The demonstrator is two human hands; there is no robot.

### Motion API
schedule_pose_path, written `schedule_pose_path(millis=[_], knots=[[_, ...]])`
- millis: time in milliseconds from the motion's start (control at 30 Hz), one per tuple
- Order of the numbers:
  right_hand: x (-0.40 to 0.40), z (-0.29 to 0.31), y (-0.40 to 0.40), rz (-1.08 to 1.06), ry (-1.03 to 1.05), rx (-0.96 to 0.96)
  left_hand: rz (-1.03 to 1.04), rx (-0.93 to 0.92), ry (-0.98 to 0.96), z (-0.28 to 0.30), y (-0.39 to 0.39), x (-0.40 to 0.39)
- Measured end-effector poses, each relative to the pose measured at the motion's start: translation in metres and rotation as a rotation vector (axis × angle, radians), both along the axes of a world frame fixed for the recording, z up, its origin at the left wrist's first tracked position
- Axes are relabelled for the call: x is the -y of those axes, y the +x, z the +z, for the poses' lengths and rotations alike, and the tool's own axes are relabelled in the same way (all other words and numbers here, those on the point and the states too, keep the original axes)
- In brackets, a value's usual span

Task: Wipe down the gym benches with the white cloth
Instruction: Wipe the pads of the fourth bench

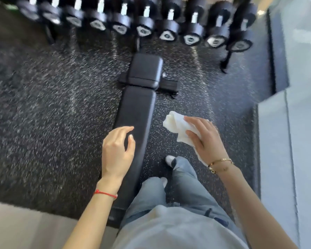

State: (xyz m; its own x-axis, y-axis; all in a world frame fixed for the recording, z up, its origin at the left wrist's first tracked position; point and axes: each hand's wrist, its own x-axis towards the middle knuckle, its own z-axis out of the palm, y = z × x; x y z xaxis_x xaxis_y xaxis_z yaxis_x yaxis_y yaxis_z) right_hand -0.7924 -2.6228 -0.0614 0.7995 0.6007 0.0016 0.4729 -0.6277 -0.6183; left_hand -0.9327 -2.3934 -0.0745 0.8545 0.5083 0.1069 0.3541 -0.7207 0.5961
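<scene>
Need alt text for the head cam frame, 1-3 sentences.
A person's right hand holds a crumpled white cloth in the air just right of a long black gym bench, while the empty left hand hovers over the bench's near end. A rack of black dumbbells runs across the speckled rubber floor beyond.

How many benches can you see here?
1. A single black bench runs up the middle of the floor toward the dumbbell rack, left of the cloth. Others may lie outside the view.
</scene>
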Motion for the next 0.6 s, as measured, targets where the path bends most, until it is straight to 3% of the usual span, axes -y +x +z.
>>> schedule_pose_path(millis=[300,600], knots=[[-0.037,-0.038,0.09,0.669,-0.044,0.058,0.553,0.038,0.044,-0.052,-0.024,0.056],[-0.094,-0.172,0.08,1.022,-0.098,0.025,0.932,-0.044,0.124,-0.165,-0.09,0.102]])
